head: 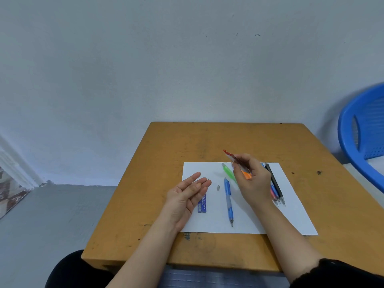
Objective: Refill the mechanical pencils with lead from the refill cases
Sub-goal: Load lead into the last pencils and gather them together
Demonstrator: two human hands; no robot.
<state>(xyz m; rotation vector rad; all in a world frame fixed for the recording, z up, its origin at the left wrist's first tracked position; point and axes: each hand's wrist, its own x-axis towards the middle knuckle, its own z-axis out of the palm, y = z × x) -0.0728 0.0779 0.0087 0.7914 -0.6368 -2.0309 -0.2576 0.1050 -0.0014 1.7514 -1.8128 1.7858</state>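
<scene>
The left hand (185,195) lies palm up over the near-left part of the white paper sheet (291,215), forearm reaching in from the near edge of the wooden table (207,142). Its fingers are straight and pressed side by side, thumb relaxed. A thin lead (207,180) sticks out just past the fingertips. Under those fingers, partly covered, is the blue refill case (202,205) marked "PENCIL LEAD".

The right hand (252,180) is raised, back towards the camera. Its curled fingers and thumb pinch a blurred red refill case (233,157) that tilts up and away to the left. An orange piece (246,175) shows just below the fingertips; whether it is held cannot be told.

Between the two hands lie a small grey cap (218,188) and the blue mechanical pencil (228,201), tip nearest the person. The green mechanical pencil (228,171) lies just beside the right fingertips. More pencils (277,189) lie behind the right hand.
</scene>
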